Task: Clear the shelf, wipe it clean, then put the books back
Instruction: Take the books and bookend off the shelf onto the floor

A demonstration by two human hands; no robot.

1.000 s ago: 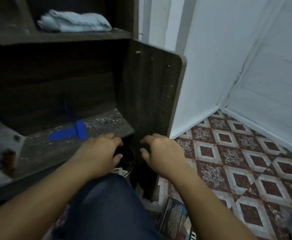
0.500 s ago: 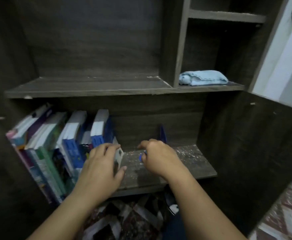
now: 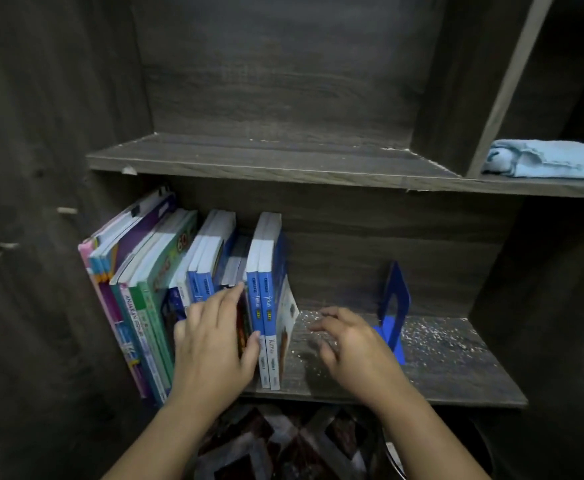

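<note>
Dark wood-grain shelf unit, seen from close in front, with two horizontal boards in view.

Upper board (image 3: 283, 161): bare across its wide left bay. One folded light-blue cloth (image 3: 547, 162) lies in the narrower right bay, beyond one upright divider.

Lower shelf (image 3: 439, 362): one row of books (image 3: 152, 289) stands at the left end, all leaning to the left, spines out. They are packed too tightly for an exact count. Among them are one pink cover at the far left, two green spines, one pair of matching blue spines mid-row, and a second pair of blue-and-white spines (image 3: 264, 306) closing the row on the right. One thin pale book leans against that last pair.

One blue bookend (image 3: 396, 299) stands upright on the same shelf, well apart from the row. White specks (image 3: 429, 337) are scattered over the bare board around it.

Left grip (image 3: 211, 344): released, with its fingers laid flat across the spines and its thumb against the blue-and-white pair.

Right grip (image 3: 356, 344): released and holding nothing, fingers loosely bent over the bare board between books and bookend. Whether it touches the bookend's base I cannot tell.

Patterned floor tiles (image 3: 283, 445) show below the shelf.
</note>
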